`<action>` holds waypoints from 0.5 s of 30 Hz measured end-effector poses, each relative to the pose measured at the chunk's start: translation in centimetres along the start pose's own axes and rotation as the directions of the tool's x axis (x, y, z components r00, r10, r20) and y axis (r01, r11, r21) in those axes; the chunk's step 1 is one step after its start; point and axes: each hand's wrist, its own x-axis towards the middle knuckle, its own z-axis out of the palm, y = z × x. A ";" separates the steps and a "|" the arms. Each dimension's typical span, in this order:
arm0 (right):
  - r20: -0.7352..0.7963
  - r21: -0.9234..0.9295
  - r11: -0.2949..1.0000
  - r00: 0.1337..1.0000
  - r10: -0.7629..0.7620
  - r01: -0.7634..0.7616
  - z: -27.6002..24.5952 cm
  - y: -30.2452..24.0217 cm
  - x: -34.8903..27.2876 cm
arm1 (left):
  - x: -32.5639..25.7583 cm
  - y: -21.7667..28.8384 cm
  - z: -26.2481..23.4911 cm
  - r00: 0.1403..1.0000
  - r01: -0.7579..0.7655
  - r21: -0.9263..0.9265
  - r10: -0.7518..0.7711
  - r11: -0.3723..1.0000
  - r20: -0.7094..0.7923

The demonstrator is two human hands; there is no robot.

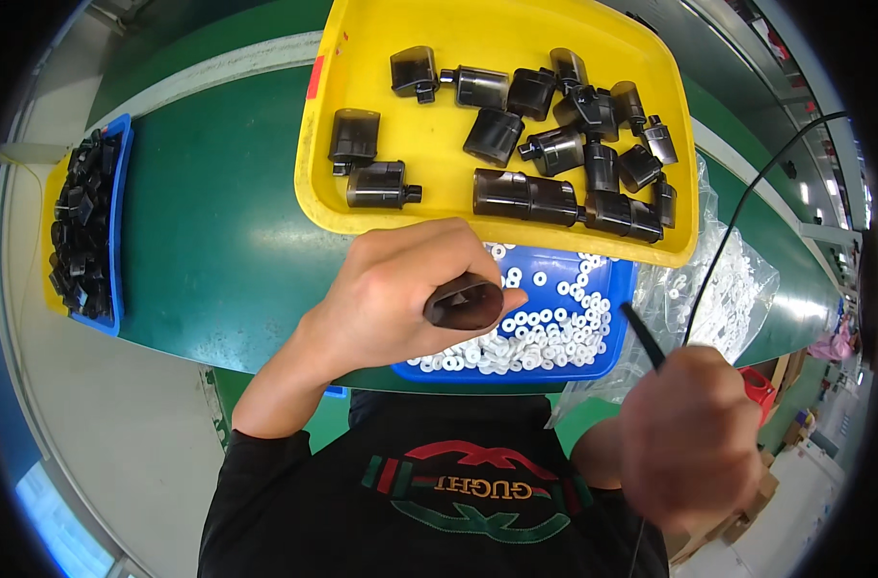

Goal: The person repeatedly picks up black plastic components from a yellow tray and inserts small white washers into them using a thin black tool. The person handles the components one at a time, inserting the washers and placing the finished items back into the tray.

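My left hand [386, 294] is wrapped round a smoky-dark translucent plastic shell [464, 304], its hollow open end facing up. It is held over the far left part of a blue tray [614, 352] of small white rings [545, 352]. To the right, my right hand [689, 438], somewhat blurred, is closed round a slim black stick-like tool [643, 335]. The tool's tip points up and left toward the tray. Inside the yellow tray [362, 223] beyond lie several similar dark shells [495, 135] with short black necks.
A clear plastic bag [733, 289] with more white rings lies right of the blue tray. A thin black cable [737, 217] hangs down past my right hand. On the green table's left stands a blue bin [121, 231] heaped with dark parts [80, 226].
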 end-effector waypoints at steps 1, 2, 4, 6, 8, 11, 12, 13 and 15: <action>0.075 -0.219 0.976 0.997 0.009 0.008 -0.8 -0.1 -0.3 | -0.1 0.0 0.0 1.000 0.006 0.011 -0.006 1.000 -0.002; 0.139 -0.422 0.907 0.990 0.040 0.023 -1.3 0.1 -0.8 | -0.2 0.1 0.0 1.000 0.011 0.021 -0.011 1.000 -0.004; 0.116 -0.685 0.727 0.978 0.173 -0.047 -1.3 1.1 -2.1 | -0.3 0.1 0.2 1.000 0.018 0.042 -0.018 0.999 0.004; 0.008 -0.786 0.601 0.970 0.242 -0.144 -0.3 2.6 -3.6 | -0.2 0.3 0.4 1.000 0.017 0.075 -0.019 0.997 0.023; -0.066 -0.822 0.530 0.960 0.273 -0.208 0.5 3.9 -4.8 | 0.2 0.3 0.4 0.999 0.037 0.050 -0.039 0.998 0.037; -0.115 -0.803 0.540 0.954 0.277 -0.254 1.1 4.5 -5.5 | 0.9 0.2 -0.6 0.984 0.020 0.011 -0.021 1.000 0.178; -0.127 -0.793 0.548 0.952 0.279 -0.267 1.4 4.3 -5.8 | 1.6 0.4 -0.7 0.979 -0.024 0.000 0.023 1.000 0.201; -0.137 -0.782 0.560 0.952 0.273 -0.273 1.7 4.5 -6.0 | 2.3 0.4 -0.9 0.973 -0.071 -0.006 0.071 0.997 0.220; -0.112 -0.817 0.524 0.958 0.266 -0.241 1.8 4.4 -6.2 | 3.5 0.9 -1.7 0.955 -0.055 0.128 0.015 0.990 0.297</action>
